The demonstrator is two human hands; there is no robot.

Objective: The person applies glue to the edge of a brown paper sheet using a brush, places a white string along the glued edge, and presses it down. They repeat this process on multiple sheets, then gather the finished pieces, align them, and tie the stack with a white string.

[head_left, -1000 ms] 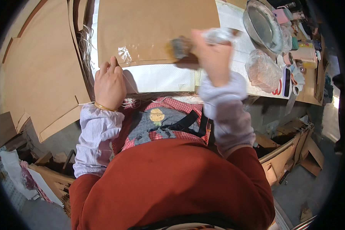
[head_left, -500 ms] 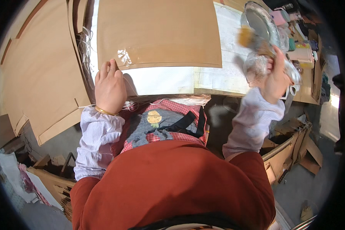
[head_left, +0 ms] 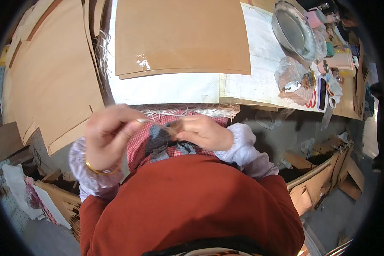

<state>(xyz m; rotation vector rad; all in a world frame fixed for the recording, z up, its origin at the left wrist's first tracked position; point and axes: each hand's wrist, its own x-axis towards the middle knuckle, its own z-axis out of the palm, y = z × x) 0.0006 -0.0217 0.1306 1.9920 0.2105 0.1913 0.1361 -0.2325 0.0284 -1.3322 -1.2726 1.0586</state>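
Left hand (head_left: 109,134) and right hand (head_left: 202,132) face each other over the apron (head_left: 136,149), a strand (head_left: 158,125) between them; straight ahead, paper sheets (head_left: 181,38) lie on the table (head_left: 349,102), cut cardboard (head_left: 55,81) off to their left; over right sits the basin (head_left: 298,36), bag (head_left: 287,70) just nearer, scissors (head_left: 315,96) between bag and phone (head_left: 322,91), a carton (head_left: 318,181) down below.

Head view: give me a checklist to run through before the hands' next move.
1. Left hand pinching the thin pale strand: ok.
2. Right hand gripping that strand: cannot tell, its grip is blurred.
3. Large flat brown paper sheet held down by a hand: not ok, both are off it.
4. Shiny patch on that sheet dry: cannot tell, it only gleams.
5. Round silver-coloured metal basin clear of the sheet: ok.
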